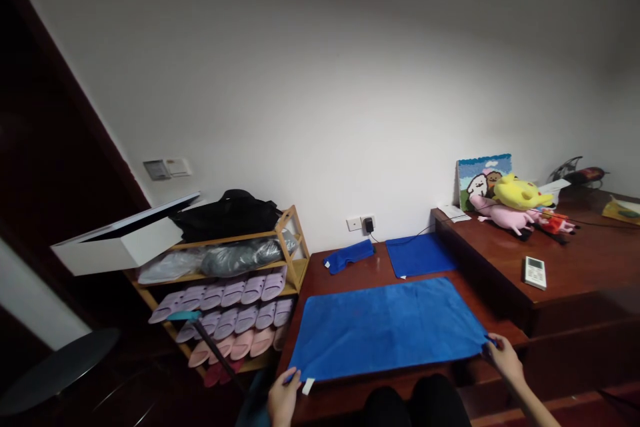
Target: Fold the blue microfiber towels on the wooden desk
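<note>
A large blue towel (385, 327) lies spread nearly flat on the low reddish-brown wooden surface. My left hand (283, 397) pinches its near left corner, beside a white label (309, 385) at the edge. At the near right corner, my right hand (504, 359) grips the cloth between thumb and fingers. Behind it, against the wall, lie a small folded blue cloth (350, 257) and a flat darker blue cloth (420, 255).
Left stands a wooden shoe rack (295, 247) with lilac and pink slippers, a black bag (230, 213) and a white box (120, 250). On the higher wooden level at right are plush toys (520, 193), a picture (483, 177) and a remote control (535, 273). A plugged-in charger (369, 224) trails a cable.
</note>
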Demonstrator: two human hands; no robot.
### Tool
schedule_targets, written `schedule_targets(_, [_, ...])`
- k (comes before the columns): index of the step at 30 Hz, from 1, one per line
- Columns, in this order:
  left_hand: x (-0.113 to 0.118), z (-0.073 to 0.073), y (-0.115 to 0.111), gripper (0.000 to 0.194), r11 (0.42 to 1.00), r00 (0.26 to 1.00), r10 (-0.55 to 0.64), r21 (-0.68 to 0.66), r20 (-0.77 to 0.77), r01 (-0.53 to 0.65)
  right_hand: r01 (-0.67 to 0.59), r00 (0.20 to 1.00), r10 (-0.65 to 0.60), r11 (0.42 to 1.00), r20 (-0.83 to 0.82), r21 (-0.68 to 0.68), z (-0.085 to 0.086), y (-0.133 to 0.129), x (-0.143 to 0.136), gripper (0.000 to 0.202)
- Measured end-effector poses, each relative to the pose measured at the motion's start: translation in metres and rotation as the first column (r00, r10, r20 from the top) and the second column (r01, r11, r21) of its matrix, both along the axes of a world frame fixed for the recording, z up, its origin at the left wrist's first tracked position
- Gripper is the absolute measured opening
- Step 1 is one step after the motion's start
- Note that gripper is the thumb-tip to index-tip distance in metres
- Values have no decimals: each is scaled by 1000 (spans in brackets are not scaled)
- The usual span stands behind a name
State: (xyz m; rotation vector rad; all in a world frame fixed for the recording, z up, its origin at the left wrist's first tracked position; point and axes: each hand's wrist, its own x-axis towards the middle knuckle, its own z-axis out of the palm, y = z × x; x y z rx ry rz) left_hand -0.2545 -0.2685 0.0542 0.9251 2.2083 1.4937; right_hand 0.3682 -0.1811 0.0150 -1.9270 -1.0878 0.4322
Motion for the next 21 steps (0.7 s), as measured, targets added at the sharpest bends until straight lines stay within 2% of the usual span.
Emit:
schedule_targets(5, [-17,-15,-6,48,997,992,-68,-32,-103,65,-57,994,53,998,-91,-34,-9,3,20,39])
schedule_targets(11, [-17,-29,-9,58,994,965,-110,-9,-240,111,-89,992,86,995,-88,-40,-28,5,40,47])
schedule_targets(14, [-20,-32,-14,57,995,943,-102,-37,-317,95,-144,989,145,987,12,-64,-33,6,47,45])
schedule_targets(17, [-24,-30,-15,47,997,876,-72,-54,-477,52,-178,957,182,983,225,-39,-31,12,44,46])
schedule_targets(19, [-24,-26,-6,39,995,802,-101,-71,-589,74,-239,910,221,971,351,9,-25,21,29,48])
schedule_targets(21, [-21,-19,13,36,982,726,-190,-114,-661,154,-346,858,301,937,416,36,-15,36,4,48])
